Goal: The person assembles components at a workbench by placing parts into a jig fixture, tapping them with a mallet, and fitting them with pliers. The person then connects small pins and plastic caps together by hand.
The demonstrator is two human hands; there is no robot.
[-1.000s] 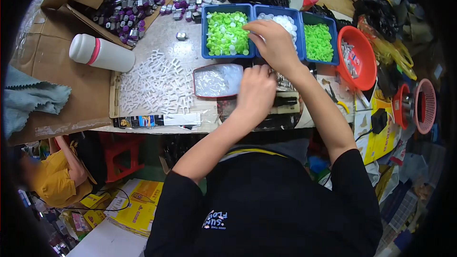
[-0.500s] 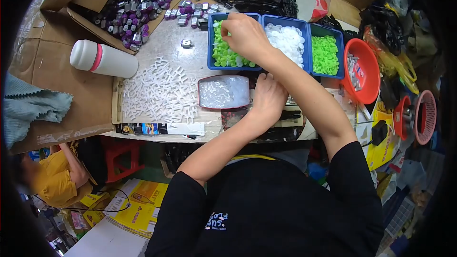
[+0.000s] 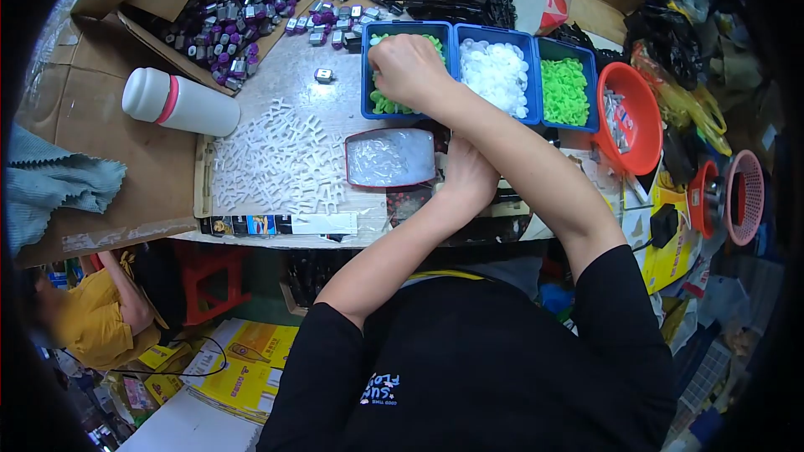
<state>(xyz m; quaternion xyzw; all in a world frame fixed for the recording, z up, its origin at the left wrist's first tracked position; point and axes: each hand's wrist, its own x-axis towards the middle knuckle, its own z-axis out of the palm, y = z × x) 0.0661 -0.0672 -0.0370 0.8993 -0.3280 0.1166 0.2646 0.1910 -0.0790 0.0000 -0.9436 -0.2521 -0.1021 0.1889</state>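
My right hand (image 3: 409, 69) is over the left blue bin (image 3: 366, 75) of green caps, its fingers curled downward and their tips hidden among or above the caps. Below it, my left hand (image 3: 471, 169) is beside a red-rimmed tray (image 3: 390, 158) with clear film-like contents; the right forearm covers its fingers. White round caps (image 3: 494, 75) fill the middle bin, and green pieces (image 3: 564, 91) fill the right one. To the left of the tray lies a spread of small white plastic parts (image 3: 280, 159).
A white bottle (image 3: 182, 102) lies on cardboard at the left. Purple-and-grey parts (image 3: 239, 12) and black parts (image 3: 452, 4) are piled at the back. A red bowl (image 3: 630, 117) stands at the right. Another person in yellow (image 3: 105, 314) is at the lower left.
My right hand has moved left from the middle bin's edge to the left bin, its fingers now curled down. My left hand has shifted slightly right and down, its fingers now hidden.
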